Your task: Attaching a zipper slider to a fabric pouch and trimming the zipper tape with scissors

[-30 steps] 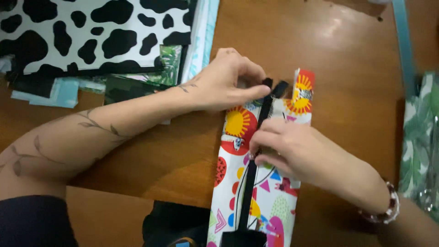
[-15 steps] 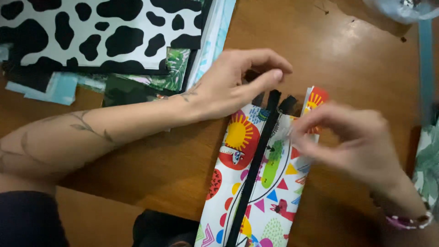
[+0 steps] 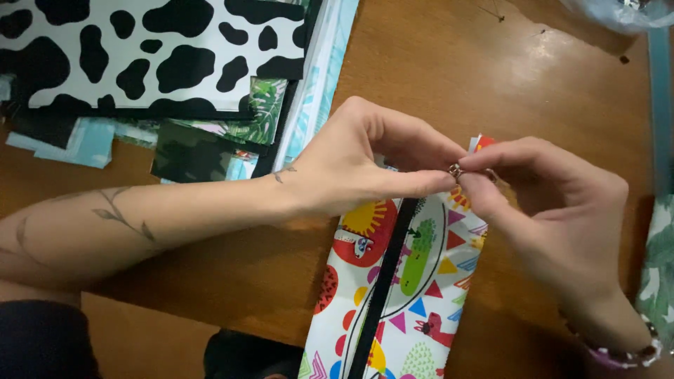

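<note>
Scene: head cam, looking down on a brown wooden table (image 3: 449, 77).
Left hand (image 3: 351, 165): reaches in from the left, thumb & forefinger pinched shut at the top end of a colourful printed pouch (image 3: 400, 295).
Right hand (image 3: 554, 217): comes from the right, fingertips (image 3: 472, 167) closed on a small metal zipper slider (image 3: 456, 170); both hands meet at it.
Pouch: lies lengthwise on the table at centre-bottom, white w/ suns, cactus & triangles; black zipper tape (image 3: 382, 288) runs down its middle. Top end under the hands, lower end cut off by frame edge.
Slider: at pouch's top end, btwn the two pinches; whether it sits on the tape can't be told.
Nearby: cow-print sheet (image 3: 154, 52) top left, atop a stack of leaf-print & pale blue pieces (image 3: 246, 123); well apart from pouch.
Wrist: bracelet (image 3: 625, 354) on right arm.
</note>
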